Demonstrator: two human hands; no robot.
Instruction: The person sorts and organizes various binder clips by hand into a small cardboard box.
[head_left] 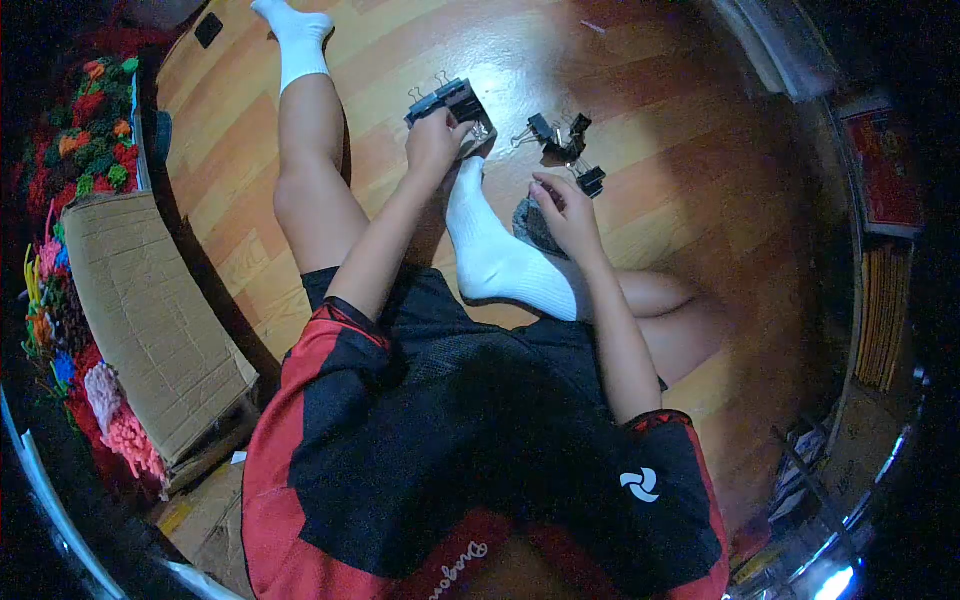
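Observation:
My left hand (pixel 434 146) is closed at the near edge of a dark, flat, box-like piece (pixel 462 100). Binder clips (pixel 426 104) sit along its far left edge with wire handles sticking up, and more silver wire shows beside my fingers. My right hand (pixel 567 214) hovers over the folded leg, thumb and fingertips drawn together; whether anything small is between them is hidden. Just beyond it lies a black binder clip (pixel 591 181), with several more loose black clips (pixel 560 136) in a cluster on the floor. A grey fuzzy item (pixel 534 226) shows beside my right hand.
The wooden floor (pixel 400 50) spreads around my legs, one stretched out and one folded, both in white socks (pixel 487 240). At left stand a cardboard box (pixel 155 320) and colourful yarn bundles (pixel 100 130). Shelves with stacked items (pixel 882 310) line the right side.

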